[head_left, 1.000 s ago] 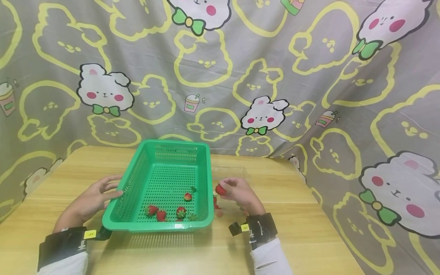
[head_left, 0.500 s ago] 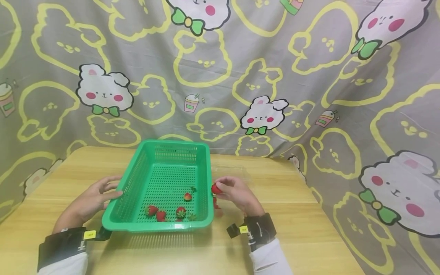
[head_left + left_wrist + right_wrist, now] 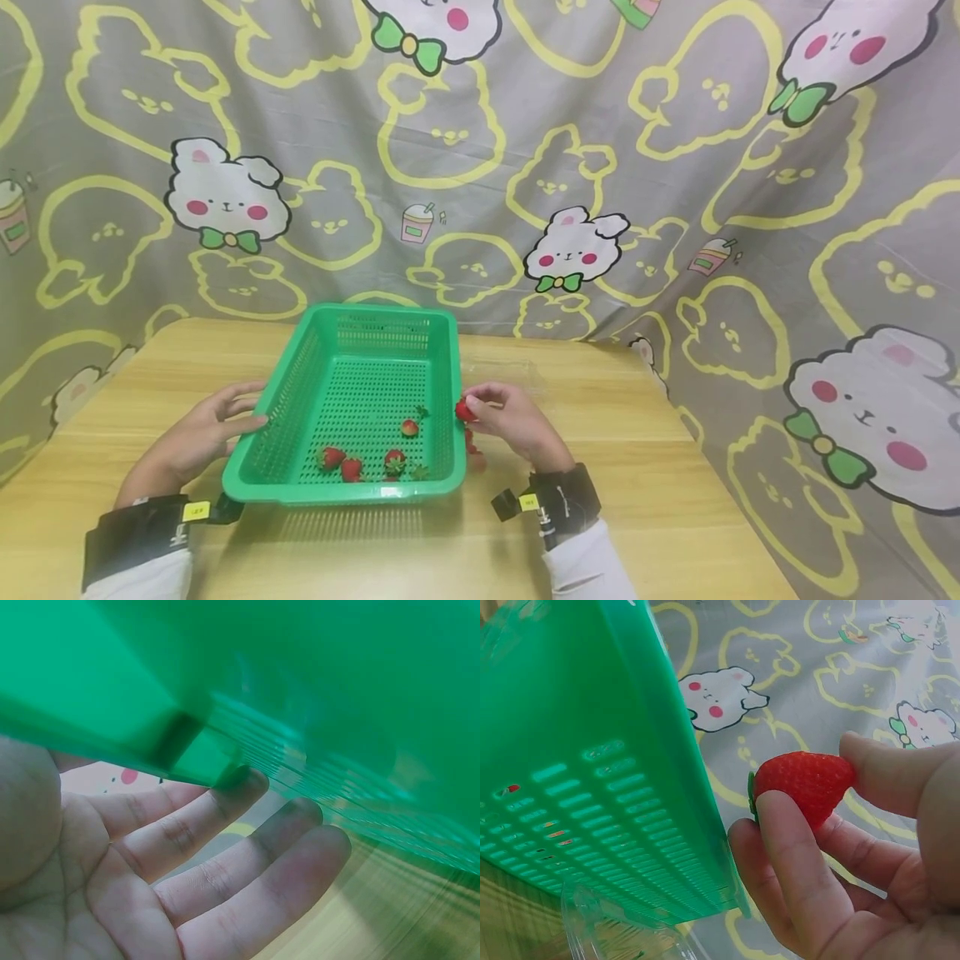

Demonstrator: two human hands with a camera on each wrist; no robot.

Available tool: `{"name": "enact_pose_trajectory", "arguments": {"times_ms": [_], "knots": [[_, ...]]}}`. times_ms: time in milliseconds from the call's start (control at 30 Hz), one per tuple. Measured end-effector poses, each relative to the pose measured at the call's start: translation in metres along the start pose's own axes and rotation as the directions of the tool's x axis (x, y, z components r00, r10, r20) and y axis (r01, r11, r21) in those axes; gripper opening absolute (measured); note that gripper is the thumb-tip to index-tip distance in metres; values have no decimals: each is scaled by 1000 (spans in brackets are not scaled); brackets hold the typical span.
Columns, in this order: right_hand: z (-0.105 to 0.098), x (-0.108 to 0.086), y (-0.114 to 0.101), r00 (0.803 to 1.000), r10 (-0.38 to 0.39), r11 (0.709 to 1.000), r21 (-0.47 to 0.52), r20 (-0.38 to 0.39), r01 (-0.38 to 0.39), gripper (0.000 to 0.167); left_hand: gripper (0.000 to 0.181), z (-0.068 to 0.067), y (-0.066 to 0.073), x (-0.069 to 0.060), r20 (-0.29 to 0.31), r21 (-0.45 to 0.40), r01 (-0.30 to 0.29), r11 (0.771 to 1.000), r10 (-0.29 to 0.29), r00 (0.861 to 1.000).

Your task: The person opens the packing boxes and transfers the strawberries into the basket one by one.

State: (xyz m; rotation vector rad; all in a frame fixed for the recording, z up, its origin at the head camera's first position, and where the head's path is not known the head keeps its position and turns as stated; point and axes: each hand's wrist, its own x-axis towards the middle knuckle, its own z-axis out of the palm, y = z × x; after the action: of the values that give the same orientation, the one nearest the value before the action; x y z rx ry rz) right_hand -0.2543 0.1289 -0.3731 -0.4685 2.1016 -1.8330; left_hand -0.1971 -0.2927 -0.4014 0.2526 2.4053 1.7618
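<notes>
My right hand point(image 3: 517, 425) pinches a red strawberry point(image 3: 802, 782) between thumb and fingers, its green cap toward the basket. In the head view it is at the right rim of the green basket point(image 3: 457, 358), just outside or above it. My left hand point(image 3: 198, 433) lies along the basket's left side, the thumb at the rim. In the left wrist view its other fingers point(image 3: 225, 802) extend loosely under the rim, fingertips against or close to the slotted wall. Several strawberries point(image 3: 351, 469) lie inside, toward the near end.
A clear plastic box point(image 3: 498, 367) stands right of the basket, partly behind my right hand. Red fruit point(image 3: 472, 446) shows between basket and hand. The wooden table point(image 3: 615, 500) meets a patterned curtain point(image 3: 465, 167) at the back and right.
My right hand has moved left with the strawberry, from over the clear box to the basket's right rim. The left hand and basket have stayed put.
</notes>
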Motion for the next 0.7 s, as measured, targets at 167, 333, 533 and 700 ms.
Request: {"name": "enact_pose_trajectory", "arguments": {"times_ms": [167,333,533,700], "knots": [[3,-3,-3,1000,-16,1000,-18,1,16,25,65,0,-1,1,0,-4,2,1000,-2,1000],[9,-3,-3,1000,-17,999,-44,-2,17,25,66,0,-1,-4,1,1,25,1000,-25,1000],[8,-3,-4,1000,-28,997,-71,-13,27,27,70,-1,1,-2,6,9,29,1000,-29,1000],[8,-3,-6,999,-34,998,-58,0,34,32,68,-1,1,-1,2,-9,14,1000,-14,1000]]}}
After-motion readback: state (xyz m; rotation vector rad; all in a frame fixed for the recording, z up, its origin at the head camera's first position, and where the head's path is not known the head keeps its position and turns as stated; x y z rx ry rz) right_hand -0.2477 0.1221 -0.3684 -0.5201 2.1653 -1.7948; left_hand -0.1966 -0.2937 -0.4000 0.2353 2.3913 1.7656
